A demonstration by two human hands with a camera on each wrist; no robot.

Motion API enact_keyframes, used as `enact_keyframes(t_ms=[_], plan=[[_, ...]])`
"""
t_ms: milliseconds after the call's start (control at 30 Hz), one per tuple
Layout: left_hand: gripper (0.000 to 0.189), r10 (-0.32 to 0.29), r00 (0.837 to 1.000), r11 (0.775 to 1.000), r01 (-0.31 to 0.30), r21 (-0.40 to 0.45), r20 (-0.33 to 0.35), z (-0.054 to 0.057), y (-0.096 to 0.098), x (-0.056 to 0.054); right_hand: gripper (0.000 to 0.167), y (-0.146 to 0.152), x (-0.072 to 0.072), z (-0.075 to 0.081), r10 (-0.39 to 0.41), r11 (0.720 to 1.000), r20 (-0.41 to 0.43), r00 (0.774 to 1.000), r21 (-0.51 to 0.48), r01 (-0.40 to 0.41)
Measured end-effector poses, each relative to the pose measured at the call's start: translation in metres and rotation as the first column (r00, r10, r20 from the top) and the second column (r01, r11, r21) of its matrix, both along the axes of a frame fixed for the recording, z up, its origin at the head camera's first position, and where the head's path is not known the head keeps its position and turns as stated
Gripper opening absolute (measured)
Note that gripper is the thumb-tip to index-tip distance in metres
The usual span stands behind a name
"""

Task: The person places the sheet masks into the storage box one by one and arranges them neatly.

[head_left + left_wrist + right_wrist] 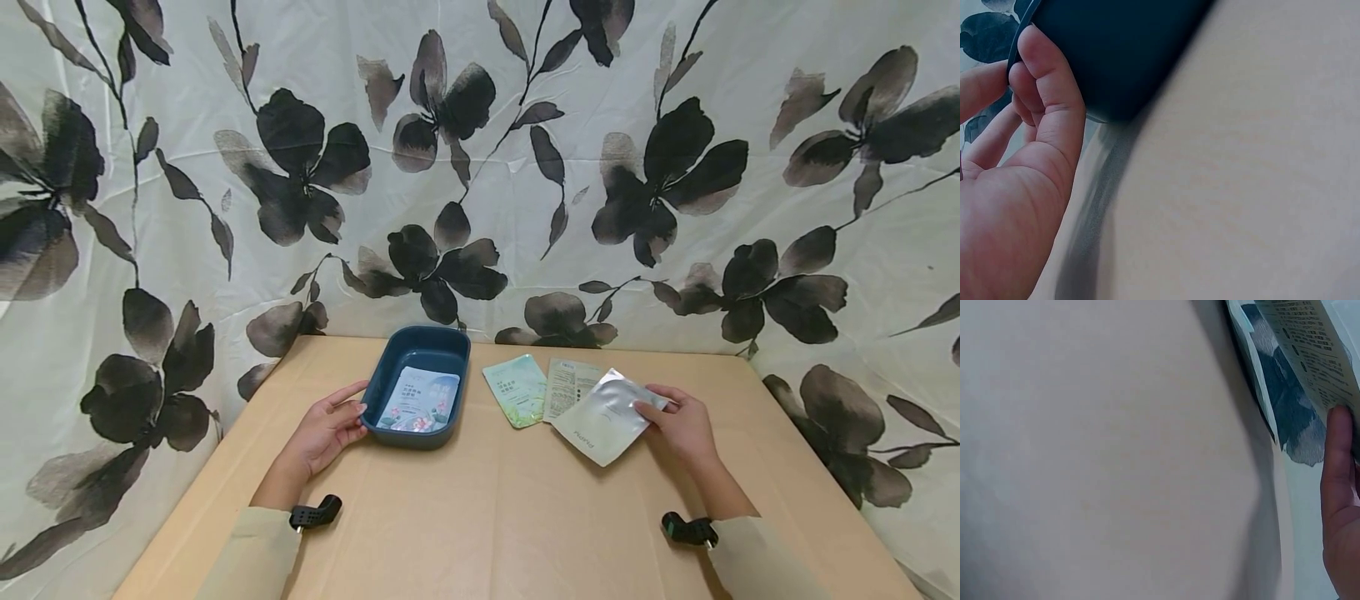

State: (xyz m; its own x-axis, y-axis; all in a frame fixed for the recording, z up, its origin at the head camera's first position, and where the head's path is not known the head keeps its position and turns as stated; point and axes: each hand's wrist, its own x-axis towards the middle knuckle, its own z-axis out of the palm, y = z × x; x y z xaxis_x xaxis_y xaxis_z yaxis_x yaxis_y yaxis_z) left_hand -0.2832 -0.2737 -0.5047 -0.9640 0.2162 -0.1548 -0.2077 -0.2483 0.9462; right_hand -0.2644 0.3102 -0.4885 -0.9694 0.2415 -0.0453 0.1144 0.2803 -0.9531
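Right hand pinches silver packet — long axis slanting near-left.

Soft light (wrist views dimmer)

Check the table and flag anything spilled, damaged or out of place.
Nothing looks spilled or damaged. The green packet seems slightly askew, slanted on the table beside the straighter beige packet; the silver packet, also tilted, is in the right hand.
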Motion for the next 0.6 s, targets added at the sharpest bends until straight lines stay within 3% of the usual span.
enact_keyframes(t_ms=[600], plan=[[0.066,0.008,1.0,1.0,-0.008,-0.006,0.008,0.002,0.001,0.001,0.059,-0.025,0.005,-0.003,0.074,0.991,-0.049,0.996,-0.105,-0.079]])
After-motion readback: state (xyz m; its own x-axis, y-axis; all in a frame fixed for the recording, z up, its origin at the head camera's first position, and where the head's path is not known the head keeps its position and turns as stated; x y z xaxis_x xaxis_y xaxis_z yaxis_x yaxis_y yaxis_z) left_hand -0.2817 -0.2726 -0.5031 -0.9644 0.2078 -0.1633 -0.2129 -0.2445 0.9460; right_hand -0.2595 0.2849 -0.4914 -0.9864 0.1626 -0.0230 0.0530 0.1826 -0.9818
